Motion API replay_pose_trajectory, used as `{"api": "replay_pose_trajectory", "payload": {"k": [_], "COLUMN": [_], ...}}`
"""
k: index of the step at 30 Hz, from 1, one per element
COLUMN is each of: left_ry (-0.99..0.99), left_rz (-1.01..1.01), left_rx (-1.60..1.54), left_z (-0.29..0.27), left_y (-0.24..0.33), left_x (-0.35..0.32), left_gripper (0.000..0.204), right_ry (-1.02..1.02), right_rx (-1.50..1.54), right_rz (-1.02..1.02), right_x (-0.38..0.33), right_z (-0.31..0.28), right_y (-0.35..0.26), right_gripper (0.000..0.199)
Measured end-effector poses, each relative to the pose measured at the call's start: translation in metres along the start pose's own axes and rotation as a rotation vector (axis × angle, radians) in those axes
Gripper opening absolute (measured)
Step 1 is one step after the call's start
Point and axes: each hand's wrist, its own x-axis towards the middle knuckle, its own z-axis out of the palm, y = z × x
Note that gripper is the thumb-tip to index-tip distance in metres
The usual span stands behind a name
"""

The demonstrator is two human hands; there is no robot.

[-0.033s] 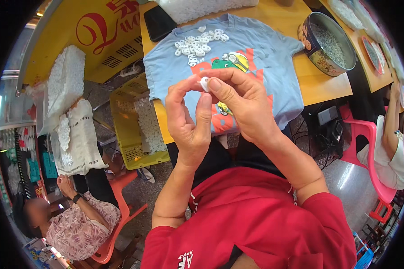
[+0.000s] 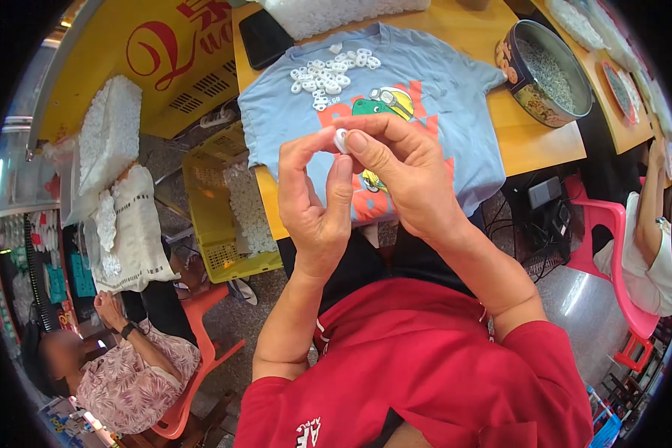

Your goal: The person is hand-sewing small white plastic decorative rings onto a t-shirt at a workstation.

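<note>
Over the blue T-shirt (image 2: 455,112) spread on the table, my right hand (image 2: 418,168) pinches a small white plastic piece (image 2: 341,140) between thumb and forefinger. My left hand (image 2: 313,187) comes up beside it, with its index fingertip against the piece. The left thumb stands apart from that finger, and the rest of the left fingers are curled loosely. Most of the piece is covered by fingertips. Beyond my hands lies a loose pile of similar white pieces with holes (image 2: 328,73) on the shirt.
A dark phone (image 2: 266,39) and a bag of white pieces (image 2: 336,13) lie at the table's far side. At right stands a round tin (image 2: 509,75) of small metal parts. A yellow crate (image 2: 201,194) is on the floor at left. Seated people (image 2: 138,373) flank me.
My left index finger has shifted very slightly at the white piece. The right hand keeps its pinch, and everything else stays put.
</note>
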Motion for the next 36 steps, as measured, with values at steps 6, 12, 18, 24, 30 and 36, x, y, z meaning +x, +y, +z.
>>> {"api": "replay_pose_trajectory", "payload": {"k": [6,12,18,24,30,36], "left_ry": [-0.066,-0.063,-0.021,-0.008,0.019,0.097], "left_rz": [0.035,0.036,0.065,0.188,0.249,0.062], "left_rx": [-0.003,0.09,0.125,0.393,0.37,0.186], "left_z": [-0.004,-0.009,-0.008,-0.008,-0.004,0.001], "left_y": [-0.002,-0.002,-0.003,-0.006,-0.006,-0.006], "left_x": [0.002,0.003,0.001,0.002,0.002,-0.002], "left_gripper": [0.03,0.031,0.032,0.033,0.031,0.03], "right_ry": [-0.007,-0.041,-0.076,-0.068,-0.076,-0.049], "right_rx": [-0.04,-0.078,-0.083,0.016,0.098,0.107], "right_rz": [-0.007,-0.014,-0.02,0.035,0.134,0.069], "right_x": [-0.002,-0.004,-0.006,-0.005,-0.004,-0.003], "right_z": [-0.003,-0.002,-0.003,-0.006,-0.009,-0.007], "right_y": [0.001,-0.001,0.0,0.002,0.006,0.008], "right_gripper": [0.023,0.028,0.031,0.031,0.031,0.027]}}
